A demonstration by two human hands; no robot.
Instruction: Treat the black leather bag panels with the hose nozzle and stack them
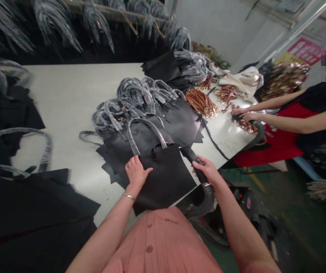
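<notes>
A black bag panel (163,178) with a plastic-wrapped handle (147,123) lies in front of me at the table's near edge. My left hand (136,170) rests on the panel's upper left part, palm down with the thumb spread. In my right hand (207,170) is a black hose nozzle (192,157), its tip close to the panel's upper right corner. The thick black hose (208,199) curves down below my hand toward my waist. Behind the panel, more black panels (184,119) with wrapped handles lie in an overlapping pile.
Black panels (32,223) are stacked at the left. Brown straps with gold clasps (201,102) lie on the pale table (63,87). At the right a co-worker's hands (246,113) hold a similar hose. Wrapped handles (54,22) hang behind. A dark machine (244,204) stands below.
</notes>
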